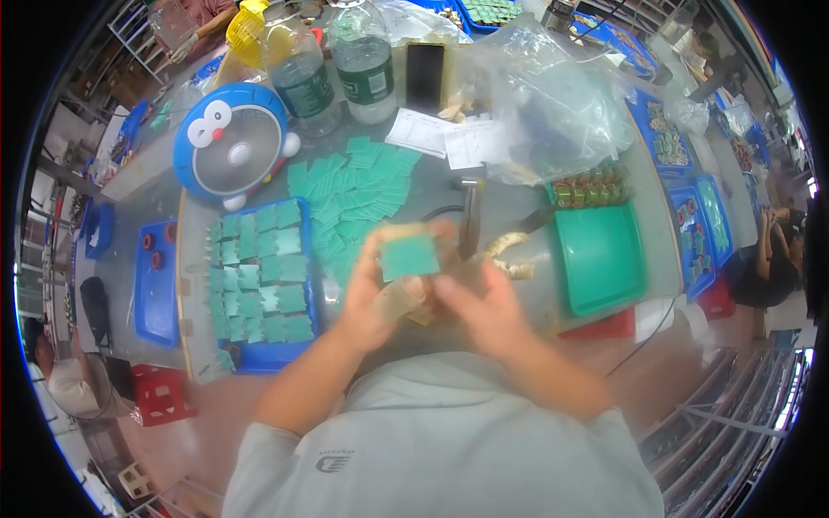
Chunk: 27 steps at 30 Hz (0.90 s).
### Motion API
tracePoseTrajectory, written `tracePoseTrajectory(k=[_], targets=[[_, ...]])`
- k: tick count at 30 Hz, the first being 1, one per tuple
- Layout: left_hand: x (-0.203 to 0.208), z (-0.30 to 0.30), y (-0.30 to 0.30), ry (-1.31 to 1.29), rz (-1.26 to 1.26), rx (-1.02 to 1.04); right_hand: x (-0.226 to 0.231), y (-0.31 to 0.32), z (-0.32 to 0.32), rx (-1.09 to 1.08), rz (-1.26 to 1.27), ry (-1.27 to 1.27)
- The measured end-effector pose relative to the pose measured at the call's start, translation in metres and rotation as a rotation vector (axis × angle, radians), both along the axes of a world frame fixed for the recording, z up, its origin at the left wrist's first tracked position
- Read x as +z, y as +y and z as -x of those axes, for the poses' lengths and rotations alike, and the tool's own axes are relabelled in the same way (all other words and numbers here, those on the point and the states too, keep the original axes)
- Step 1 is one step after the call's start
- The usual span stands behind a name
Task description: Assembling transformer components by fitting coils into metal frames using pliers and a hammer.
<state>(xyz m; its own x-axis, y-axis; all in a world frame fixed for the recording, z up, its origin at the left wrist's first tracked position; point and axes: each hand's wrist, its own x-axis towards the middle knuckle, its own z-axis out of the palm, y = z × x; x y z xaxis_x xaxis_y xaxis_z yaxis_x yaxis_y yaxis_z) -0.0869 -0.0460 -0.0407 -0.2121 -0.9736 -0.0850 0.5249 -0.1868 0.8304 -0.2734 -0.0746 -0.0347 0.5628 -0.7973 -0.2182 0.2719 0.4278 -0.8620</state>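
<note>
Bottle labels (365, 85), papers (419, 132), shirt (449, 432) — none reads clearly.

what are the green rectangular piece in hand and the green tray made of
Green rectangular piece: perhaps plastic or coated board, from its even matte face, though blurred. Green rectangular tray: likely smooth plastic, from its rounded corners and soft sheen.

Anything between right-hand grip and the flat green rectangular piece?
Nothing visible: the right-hand grip is just right of the flat green rectangular piece, which the left-hand grip holds; blur hides whether the right one touches it.
</note>
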Motion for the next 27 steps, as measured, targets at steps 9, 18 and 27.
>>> tracePoseTrajectory(k=[9,18,27], targets=[[-0.008,-0.013,-0.008,-0.611,0.487,0.398,0.011,-0.01,0.029,-0.105,1.093,0.827],[-0.008,-0.023,-0.005,-0.79,0.717,0.242,0.054,-0.029,0.038,0.011,1.423,1.003],[0.008,-0.023,-0.001,-0.822,0.775,0.31,0.073,-0.033,0.043,0.077,1.487,1.032]])
